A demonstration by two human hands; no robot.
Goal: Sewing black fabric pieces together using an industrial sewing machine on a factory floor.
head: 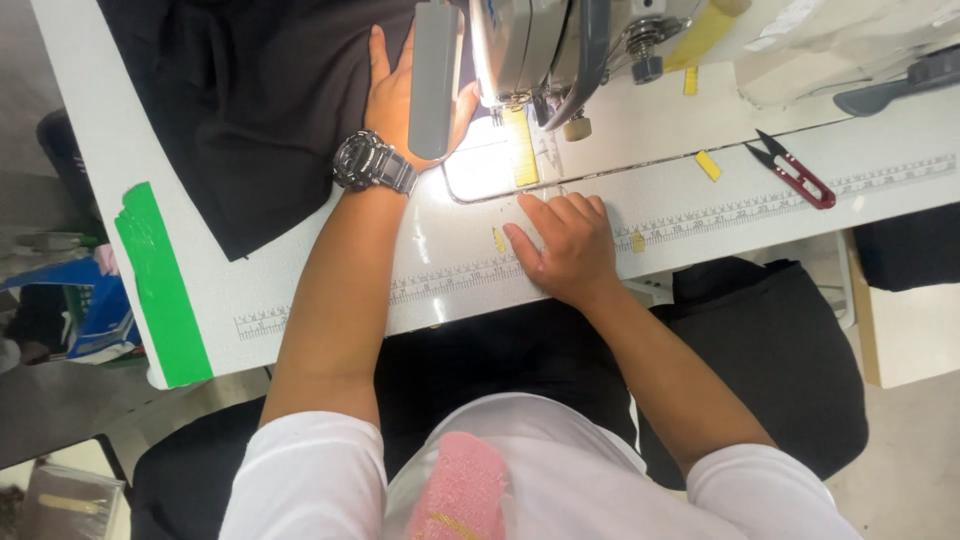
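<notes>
My left hand (395,95) lies flat with fingers spread on black fabric (250,110), just left of the sewing machine head (530,50). A dark wristwatch (372,162) sits on that wrist. My right hand (563,243) rests palm down on the white table (320,280) in front of the lit needle plate (490,165), fingers loosely together, holding nothing. A yellow label strip (519,145) lies under the presser foot area.
Red-handled thread snips (795,170) lie on the table at right. Small yellow tape marks (707,165) and a printed ruler strip (760,205) run along the table. Green tape (160,285) marks the left edge. A pink cloth (460,490) rests on my chest.
</notes>
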